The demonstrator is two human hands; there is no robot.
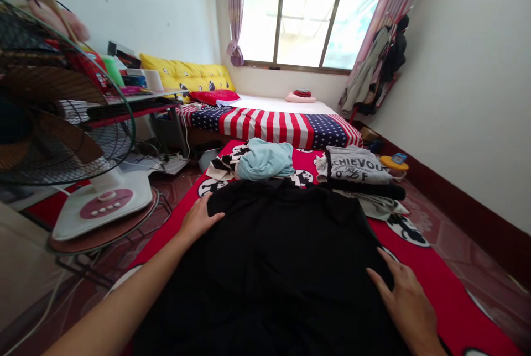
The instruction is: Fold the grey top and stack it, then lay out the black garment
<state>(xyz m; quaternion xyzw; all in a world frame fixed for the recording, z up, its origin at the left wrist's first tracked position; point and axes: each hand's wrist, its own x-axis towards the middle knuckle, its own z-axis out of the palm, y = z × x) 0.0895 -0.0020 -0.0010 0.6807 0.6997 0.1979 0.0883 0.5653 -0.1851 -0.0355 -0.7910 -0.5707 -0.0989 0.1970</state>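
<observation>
A black garment (282,256) lies spread flat on a red blanket (440,284) in front of me. My left hand (199,220) rests flat on the garment's left edge, fingers stretched out. My right hand (404,292) lies flat on its right edge, fingers apart. Neither hand grips anything. Beyond the garment sit a crumpled light blue cloth (265,160) and a folded grey printed shirt (357,165) on top of a dark folded piece.
A standing fan (62,124) with a white base sits close on the left. A low table (136,101) with clutter stands behind it. A bed with a stars-and-stripes cover (274,124) lies ahead under the window. Clothes hang at the right wall (381,68).
</observation>
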